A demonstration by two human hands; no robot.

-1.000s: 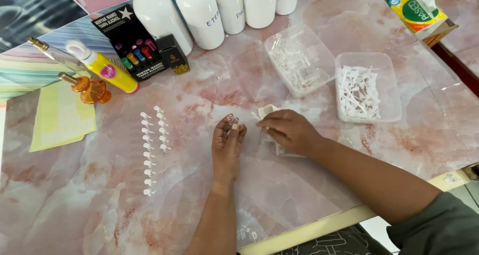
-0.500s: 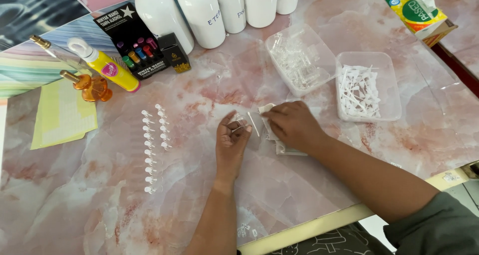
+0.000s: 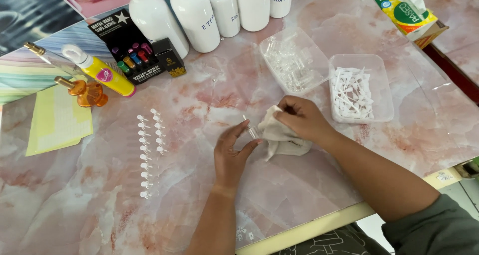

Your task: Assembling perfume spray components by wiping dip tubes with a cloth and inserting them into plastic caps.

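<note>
My left hand (image 3: 232, 153) pinches a small clear vial (image 3: 251, 129) between thumb and fingers, near the middle of the pink marbled table (image 3: 199, 90). My right hand (image 3: 303, 118) grips a crumpled white cloth (image 3: 279, 135) and presses it against the vial. Two rows of several small clear capped vials (image 3: 149, 153) stand to the left of my left hand.
A clear tray of empty vials (image 3: 291, 60) and a tray of white plastic pieces (image 3: 355, 90) sit behind my right hand. White bottles (image 3: 197, 15), a black box (image 3: 127, 48), a yellow bottle (image 3: 100, 71), an amber bottle (image 3: 85, 91) and yellow sheets (image 3: 57, 120) lie at the back left.
My left hand has lifted the vial and turned it upright. My right hand has shifted with the cloth and now wipes the vial.
</note>
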